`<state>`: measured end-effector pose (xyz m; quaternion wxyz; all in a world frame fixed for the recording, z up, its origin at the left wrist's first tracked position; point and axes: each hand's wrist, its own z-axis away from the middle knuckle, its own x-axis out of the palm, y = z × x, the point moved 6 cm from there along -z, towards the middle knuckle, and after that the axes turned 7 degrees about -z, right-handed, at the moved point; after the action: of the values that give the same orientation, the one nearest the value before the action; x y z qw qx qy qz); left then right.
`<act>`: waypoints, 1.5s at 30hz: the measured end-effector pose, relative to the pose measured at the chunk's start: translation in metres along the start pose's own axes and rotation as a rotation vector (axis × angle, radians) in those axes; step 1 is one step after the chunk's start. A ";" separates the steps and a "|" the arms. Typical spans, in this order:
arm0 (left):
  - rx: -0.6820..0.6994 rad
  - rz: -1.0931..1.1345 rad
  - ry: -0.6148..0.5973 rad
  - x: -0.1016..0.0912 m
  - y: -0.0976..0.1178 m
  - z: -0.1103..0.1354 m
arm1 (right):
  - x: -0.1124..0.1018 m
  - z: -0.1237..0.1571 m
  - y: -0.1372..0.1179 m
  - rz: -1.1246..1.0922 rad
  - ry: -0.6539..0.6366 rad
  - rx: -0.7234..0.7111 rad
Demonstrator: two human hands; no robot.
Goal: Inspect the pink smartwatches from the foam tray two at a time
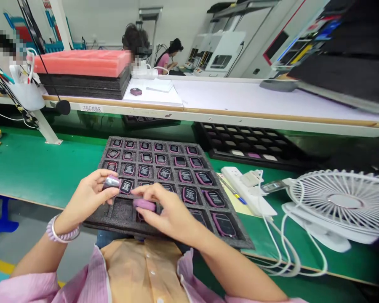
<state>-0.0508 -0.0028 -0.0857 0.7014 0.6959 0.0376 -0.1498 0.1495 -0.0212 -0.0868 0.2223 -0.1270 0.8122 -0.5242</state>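
My left hand [99, 189] pinches a small purple-edged device [111, 182] with a shiny face, raised above the near left part of a dark foam tray [126, 212]. A second purple device [144, 204] is gripped between the thumb and fingers of my right hand [166, 210], low over the tray's near rows. Rounded-square purple devices with black screens, such as one device [190, 195], fill many of the tray's compartments; most show small white text. Some near-left compartments are bare. My right hand covers part of the nearer rows.
A white fan [344, 202] and a power strip [248, 189] with cables stand at the right. Behind lies another black tray [246, 141] under a white shelf [221, 94]. Pink foam [82, 62] is stacked on the shelf at left. Other people sit beyond it.
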 end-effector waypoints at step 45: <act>0.338 -0.191 0.160 0.073 0.062 -0.086 | -0.093 -0.034 0.033 -0.854 0.163 0.223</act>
<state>0.0483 0.0699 -0.0471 0.5522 0.8065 0.1335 -0.1638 0.2143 0.0605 -0.0839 -0.0663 -0.3844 0.6405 -0.6615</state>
